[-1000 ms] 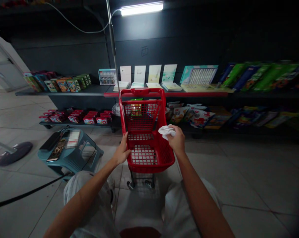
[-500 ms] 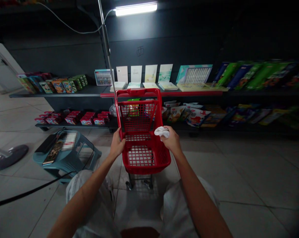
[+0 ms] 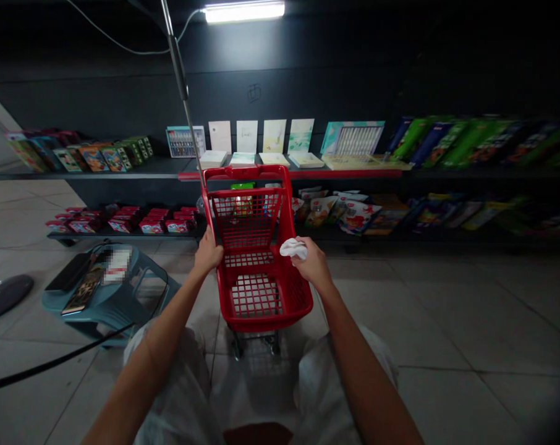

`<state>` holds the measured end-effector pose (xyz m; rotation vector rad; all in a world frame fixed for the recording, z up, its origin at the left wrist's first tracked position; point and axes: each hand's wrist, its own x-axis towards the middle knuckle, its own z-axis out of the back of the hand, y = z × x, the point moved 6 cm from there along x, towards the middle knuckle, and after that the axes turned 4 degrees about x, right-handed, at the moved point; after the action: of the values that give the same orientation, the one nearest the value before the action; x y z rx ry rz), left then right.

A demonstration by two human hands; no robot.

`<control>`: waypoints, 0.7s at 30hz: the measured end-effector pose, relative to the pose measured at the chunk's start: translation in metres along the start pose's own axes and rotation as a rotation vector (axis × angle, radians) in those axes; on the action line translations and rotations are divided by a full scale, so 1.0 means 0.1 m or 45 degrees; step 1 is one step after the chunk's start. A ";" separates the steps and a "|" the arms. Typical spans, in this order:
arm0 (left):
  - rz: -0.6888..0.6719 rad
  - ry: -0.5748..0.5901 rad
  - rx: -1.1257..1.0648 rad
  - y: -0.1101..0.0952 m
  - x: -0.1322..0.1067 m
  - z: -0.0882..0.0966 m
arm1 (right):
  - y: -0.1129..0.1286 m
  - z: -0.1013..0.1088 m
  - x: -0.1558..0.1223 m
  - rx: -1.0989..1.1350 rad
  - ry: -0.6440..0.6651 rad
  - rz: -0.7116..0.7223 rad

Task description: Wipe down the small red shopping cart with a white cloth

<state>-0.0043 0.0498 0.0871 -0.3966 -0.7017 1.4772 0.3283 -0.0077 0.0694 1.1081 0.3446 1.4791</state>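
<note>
A small red shopping cart (image 3: 256, 296) stands on the tiled floor right in front of my knees, its basket bare inside. My left hand (image 3: 207, 254) grips the left rim of the basket. My right hand (image 3: 311, 264) holds a crumpled white cloth (image 3: 293, 248) against the right rim of the basket. Both forearms reach forward from the bottom of the view.
A teal plastic stool (image 3: 108, 296) with phones and a card on it stands to the left, a black cable (image 3: 52, 364) running under it. Low dark shelves (image 3: 122, 168) with boxes, cards and books line the wall ahead. A lamp pole (image 3: 180, 93) rises behind the cart.
My left hand slid forward along the left rim and now grips it farther up. The right hand with the cloth stayed at the right rim; the view shifted slightly right.
</note>
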 end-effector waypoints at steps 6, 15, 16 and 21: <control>0.123 0.038 0.145 0.03 0.26 0.02 | 0.02 -0.06 0.02 -0.067 -0.006 0.012; -0.160 0.048 -0.089 0.21 0.36 -0.03 | 0.13 -0.10 -0.04 -0.098 -0.044 0.070; -0.150 0.055 -0.081 0.22 0.33 -0.02 | 0.15 -0.09 -0.06 -0.112 -0.049 0.084; -0.094 0.136 -0.072 0.23 0.21 0.05 | 0.24 -0.13 -0.08 -0.225 -0.022 0.111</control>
<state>-0.0261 0.0714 0.0795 -0.4845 -0.6673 1.3589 0.3026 -0.0161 0.0771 1.0038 0.1518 1.5444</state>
